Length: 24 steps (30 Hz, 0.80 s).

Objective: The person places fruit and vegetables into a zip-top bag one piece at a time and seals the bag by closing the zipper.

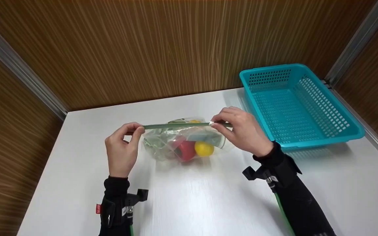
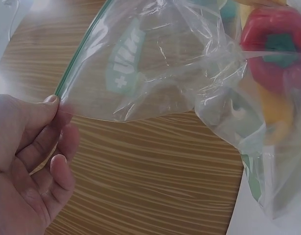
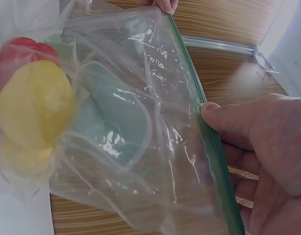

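A clear zip bag (image 1: 162, 149) with a green zip strip (image 1: 176, 125) along its top edge is held up over the white table. My left hand (image 1: 123, 144) pinches the strip's left end between thumb and fingers. Farther along toward the other end, my right hand (image 1: 241, 131) pinches the strip; a small white bit shows at its thumb tip. Through the plastic I see a red bell pepper (image 2: 272, 49) with a green stem and a yellow, lemon-like fruit (image 3: 35, 105). Other yellow pieces in the bag are partly hidden by folds and print.
A turquoise plastic basket (image 1: 307, 143) with perforated walls stands on the white table (image 1: 182, 203) to the right of the bag. Wood-grain panels (image 1: 162, 49) rise behind the table and at both sides, with metal strips in the corners.
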Tool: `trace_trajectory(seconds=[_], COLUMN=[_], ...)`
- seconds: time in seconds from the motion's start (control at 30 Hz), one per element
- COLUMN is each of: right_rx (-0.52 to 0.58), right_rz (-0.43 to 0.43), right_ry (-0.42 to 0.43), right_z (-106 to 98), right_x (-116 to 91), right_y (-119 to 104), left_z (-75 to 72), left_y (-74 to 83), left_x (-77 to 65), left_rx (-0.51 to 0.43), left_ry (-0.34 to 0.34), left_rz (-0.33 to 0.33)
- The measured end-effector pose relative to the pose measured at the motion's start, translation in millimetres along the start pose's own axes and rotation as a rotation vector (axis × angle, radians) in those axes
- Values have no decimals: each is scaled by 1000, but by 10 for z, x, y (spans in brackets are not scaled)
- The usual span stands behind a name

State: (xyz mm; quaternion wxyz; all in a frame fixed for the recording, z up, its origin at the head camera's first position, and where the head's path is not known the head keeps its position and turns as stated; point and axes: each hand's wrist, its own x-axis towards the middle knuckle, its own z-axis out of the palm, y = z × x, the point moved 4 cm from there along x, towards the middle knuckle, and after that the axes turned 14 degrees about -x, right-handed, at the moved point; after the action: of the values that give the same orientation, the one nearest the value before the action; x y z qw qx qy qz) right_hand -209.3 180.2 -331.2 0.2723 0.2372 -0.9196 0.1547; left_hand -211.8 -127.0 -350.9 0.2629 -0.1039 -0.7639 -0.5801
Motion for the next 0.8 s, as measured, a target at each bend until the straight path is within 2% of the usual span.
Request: trace_trajectory(seconds=[0.2,0.5,0.8], right_rx=[-6,-27,-34], right_rz=[-12,40,78], right_ry=[19,-31,-38], right_z=[-33,-87,-115], right_x=[-33,-58,-104], right_y=[83,187,295], left_z=[-29,-69,-83], left_y=[-26,-71,-79], left_x=[9,30,34], left_rx=[7,13,30], left_ry=[9,18,29], left_rz=[-26,-51,-33])
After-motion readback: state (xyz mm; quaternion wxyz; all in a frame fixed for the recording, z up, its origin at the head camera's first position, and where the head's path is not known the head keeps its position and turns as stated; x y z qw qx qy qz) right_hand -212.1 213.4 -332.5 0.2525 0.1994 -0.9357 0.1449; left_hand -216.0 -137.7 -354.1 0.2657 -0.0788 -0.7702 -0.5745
